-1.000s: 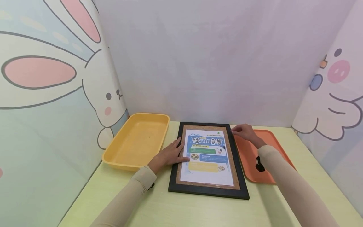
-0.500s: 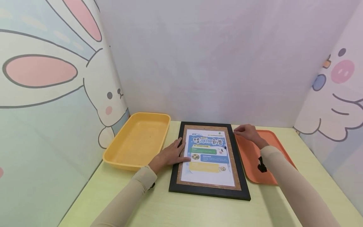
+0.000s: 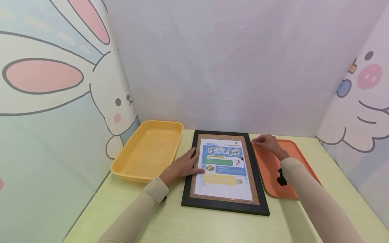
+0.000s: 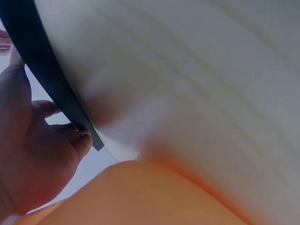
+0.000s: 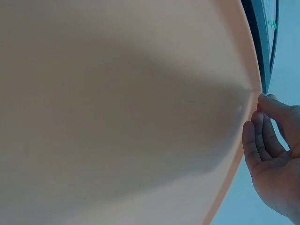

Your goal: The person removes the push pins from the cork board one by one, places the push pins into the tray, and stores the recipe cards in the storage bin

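Note:
A black-framed board (image 3: 226,210) lies flat on the table, with a printed poster (image 3: 223,168) over its cork face and a small black dot at the poster's right edge. My left hand (image 3: 182,164) rests on the frame's left side, fingers spread and thumb reaching over the poster. In the left wrist view its fingers touch the black frame edge (image 4: 56,79). My right hand (image 3: 268,143) is at the far left corner of the orange tray (image 3: 273,168); in the right wrist view its thumb and forefinger tips come close together at the tray rim (image 5: 255,79). I cannot tell what they pinch.
A yellow tray (image 3: 149,148) stands to the left of the board. Pale wooden table (image 3: 225,229) shows in front. A plain cloth wall (image 3: 212,67) rises behind, with cartoon-printed side walls on the left and right.
My right hand has shifted slightly right, away from the frame's upper right corner. My left hand keeps its place on the frame; the view has turned a little.

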The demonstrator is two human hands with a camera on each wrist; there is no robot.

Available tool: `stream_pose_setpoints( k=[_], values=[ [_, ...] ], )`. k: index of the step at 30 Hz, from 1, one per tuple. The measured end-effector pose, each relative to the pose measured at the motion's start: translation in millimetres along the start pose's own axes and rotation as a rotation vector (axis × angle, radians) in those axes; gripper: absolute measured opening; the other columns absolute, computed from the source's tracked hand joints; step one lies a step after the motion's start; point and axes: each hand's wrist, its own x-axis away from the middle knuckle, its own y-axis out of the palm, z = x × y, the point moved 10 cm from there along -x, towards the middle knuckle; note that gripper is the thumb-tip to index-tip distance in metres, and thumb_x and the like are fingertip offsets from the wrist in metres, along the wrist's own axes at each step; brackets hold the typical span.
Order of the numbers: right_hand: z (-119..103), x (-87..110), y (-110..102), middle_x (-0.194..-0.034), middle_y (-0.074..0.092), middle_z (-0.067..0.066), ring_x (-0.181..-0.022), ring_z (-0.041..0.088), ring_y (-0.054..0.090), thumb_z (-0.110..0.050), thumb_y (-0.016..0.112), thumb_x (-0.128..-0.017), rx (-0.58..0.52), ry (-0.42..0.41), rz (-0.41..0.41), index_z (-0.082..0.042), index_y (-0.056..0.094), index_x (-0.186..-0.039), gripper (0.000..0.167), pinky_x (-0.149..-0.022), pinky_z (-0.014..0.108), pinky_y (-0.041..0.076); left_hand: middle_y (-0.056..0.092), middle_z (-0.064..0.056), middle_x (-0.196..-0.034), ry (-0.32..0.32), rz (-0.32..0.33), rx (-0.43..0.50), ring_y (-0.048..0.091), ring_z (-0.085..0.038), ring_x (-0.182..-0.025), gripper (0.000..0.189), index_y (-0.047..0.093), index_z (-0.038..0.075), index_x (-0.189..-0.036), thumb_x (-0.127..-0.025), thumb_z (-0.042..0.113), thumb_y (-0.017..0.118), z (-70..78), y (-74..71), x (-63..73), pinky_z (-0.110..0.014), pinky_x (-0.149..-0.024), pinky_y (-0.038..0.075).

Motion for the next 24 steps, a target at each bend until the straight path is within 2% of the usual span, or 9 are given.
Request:
stream_pose_setpoints(
  k=[7, 15, 24],
  values=[
    [6.8, 0.5, 1.1, -0.116, 0.070, 0.028, -0.096, 0.038, 0.063, -0.014, 0.069, -0.101, 0.009, 0.024, 0.002, 0.007, 0.072, -0.121, 0.029, -0.086, 0.045, 0.058, 0.013, -0.018, -0.173, 0.010, 0.000, -0.013, 0.020, -0.034, -0.158, 0.107, 0.021, 0.008, -0.166, -0.092, 0.080, 0.050, 1.4, -2.0, 0.6, -0.047, -0.124, 0.028],
    [7.9, -2.2, 5.4, -0.115, 0.071, 0.029, -0.098, 0.040, 0.065, -0.013, 0.071, -0.100, 0.046, -0.017, 0.016, 0.007, 0.073, -0.117, 0.026, -0.092, 0.054, 0.056, 0.012, -0.017, -0.173, 0.000, -0.003, -0.021, 0.020, -0.034, -0.158, 0.108, 0.021, 0.010, -0.166, -0.091, 0.082, 0.049, 0.0, -1.6, -0.9, -0.046, -0.124, 0.028],
    [11.1, -4.9, 7.3, -0.118, 0.070, 0.031, -0.104, 0.044, 0.064, -0.014, 0.070, -0.100, 0.045, -0.016, 0.017, 0.008, 0.072, -0.118, 0.028, -0.096, 0.057, 0.054, 0.012, -0.017, -0.173, -0.011, -0.019, -0.014, 0.018, -0.033, -0.158, 0.107, 0.021, 0.011, -0.166, -0.092, 0.081, 0.049, -0.1, -0.6, -1.1, -0.046, -0.124, 0.027]
  ],
)
